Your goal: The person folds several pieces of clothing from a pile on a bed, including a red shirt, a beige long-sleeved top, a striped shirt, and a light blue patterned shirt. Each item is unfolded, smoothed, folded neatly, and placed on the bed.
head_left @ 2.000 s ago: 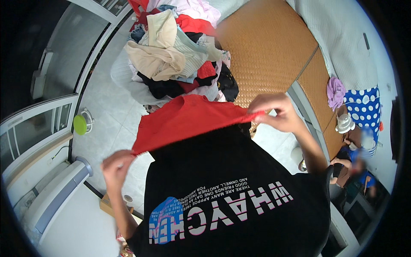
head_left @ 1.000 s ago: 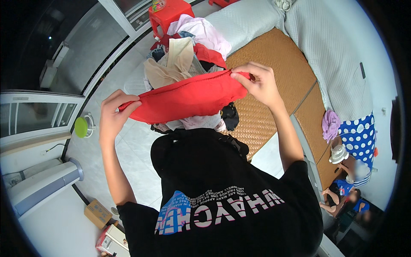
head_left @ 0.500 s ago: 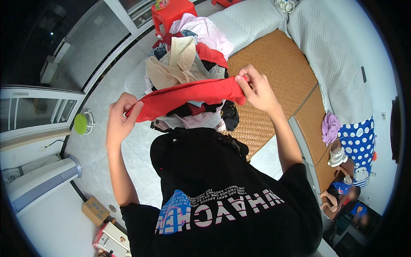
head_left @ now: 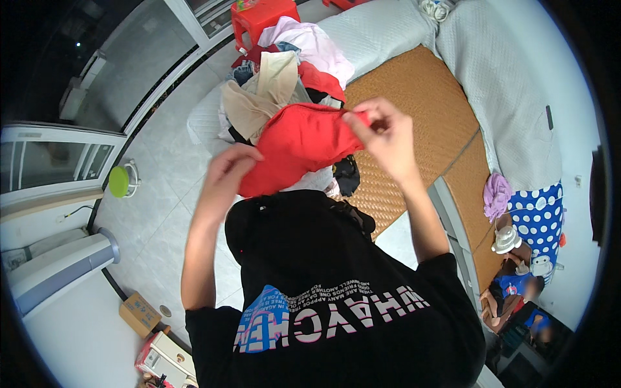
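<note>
A red garment (head_left: 301, 142) hangs between my two hands, in front of my chest. My right hand (head_left: 386, 137) pinches its right end between thumb and fingers. At the left edge of the cloth is my left hand (head_left: 229, 169), closed on it and slightly blurred. The red fabric droops and bulges in the middle; its exact kind is not clear. Just beyond and below it lies a heap of clothes, with a beige garment (head_left: 259, 90) on top, another red piece (head_left: 320, 81) and a pale pink cloth (head_left: 310, 48) behind.
A woven mat (head_left: 414, 97) covers the seat at the right, beside a grey quilted cover (head_left: 504, 84). The red stool (head_left: 262, 19) stands behind the heap. A green-topped stool (head_left: 119, 182) is at the left. Two people (head_left: 517, 284) are at the lower right, near a white fan (head_left: 506, 239).
My left hand has moved right, toward my right hand. The red garment, stretched into a narrow band before, is now slack and spread out taller.
</note>
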The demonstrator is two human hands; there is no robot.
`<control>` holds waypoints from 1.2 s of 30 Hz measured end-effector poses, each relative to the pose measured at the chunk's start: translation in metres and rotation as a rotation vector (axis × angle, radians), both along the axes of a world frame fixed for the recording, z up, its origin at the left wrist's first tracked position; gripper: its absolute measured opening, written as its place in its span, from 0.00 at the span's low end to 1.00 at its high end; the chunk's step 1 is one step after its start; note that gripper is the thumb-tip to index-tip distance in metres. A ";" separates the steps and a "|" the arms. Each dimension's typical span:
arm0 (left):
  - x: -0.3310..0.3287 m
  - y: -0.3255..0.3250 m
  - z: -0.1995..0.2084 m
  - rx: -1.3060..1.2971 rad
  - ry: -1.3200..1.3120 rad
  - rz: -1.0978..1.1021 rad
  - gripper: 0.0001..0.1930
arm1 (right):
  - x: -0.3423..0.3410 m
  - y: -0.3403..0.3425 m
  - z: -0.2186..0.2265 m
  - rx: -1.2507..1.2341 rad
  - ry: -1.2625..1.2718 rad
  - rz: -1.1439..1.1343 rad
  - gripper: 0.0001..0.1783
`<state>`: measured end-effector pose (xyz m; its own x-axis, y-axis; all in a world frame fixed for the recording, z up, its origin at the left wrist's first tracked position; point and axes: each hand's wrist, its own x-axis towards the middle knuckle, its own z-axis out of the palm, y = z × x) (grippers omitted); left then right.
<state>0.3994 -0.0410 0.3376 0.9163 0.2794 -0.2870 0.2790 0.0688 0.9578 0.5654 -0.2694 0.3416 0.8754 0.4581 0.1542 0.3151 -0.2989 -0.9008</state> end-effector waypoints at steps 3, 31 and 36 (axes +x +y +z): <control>0.010 -0.043 0.009 -0.120 -0.044 -0.053 0.10 | -0.043 0.018 0.027 -0.022 -0.179 0.209 0.07; 0.048 -0.018 0.078 0.677 -0.303 -0.694 0.09 | -0.003 0.008 -0.056 0.655 0.557 0.523 0.46; 0.048 -0.001 0.096 0.900 -0.141 -0.674 0.15 | -0.004 0.001 -0.054 0.522 0.317 0.305 0.11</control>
